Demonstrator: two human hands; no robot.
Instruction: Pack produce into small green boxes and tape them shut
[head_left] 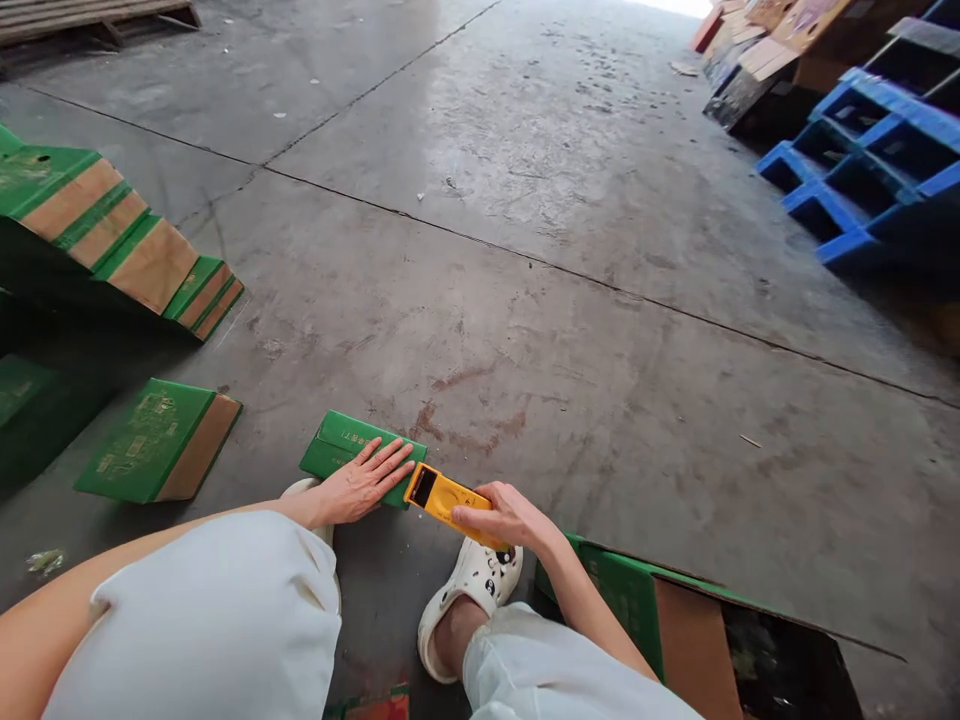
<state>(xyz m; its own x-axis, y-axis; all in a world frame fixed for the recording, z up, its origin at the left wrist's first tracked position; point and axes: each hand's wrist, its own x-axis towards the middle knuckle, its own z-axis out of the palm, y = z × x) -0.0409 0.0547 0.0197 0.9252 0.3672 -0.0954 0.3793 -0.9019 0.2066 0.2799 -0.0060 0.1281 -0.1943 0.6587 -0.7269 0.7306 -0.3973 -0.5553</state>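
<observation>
A small, flat green carton (pixel 334 447) with pale printing lies on the floor in front of my feet. My left hand (pixel 365 485) rests palm down on it, fingers stretched out. My right hand (pixel 506 515) grips a yellow handheld tool (pixel 448 498), which has a black window near its front end and a rounded raised outline on its body. That front end meets or overlaps the carton's right edge, close to my left fingertips; whether it presses on the carton I cannot tell. The tool's underside is hidden.
Left of me stands another green-and-brown carton (pixel 154 445), with larger stacked ones (pixel 120 225) behind. An open box (pixel 690 630) sits by my right leg. Blue pallets (pixel 862 170) and brown cartons (pixel 780 60) are far right; a wooden pallet (pixel 82 20) is far left.
</observation>
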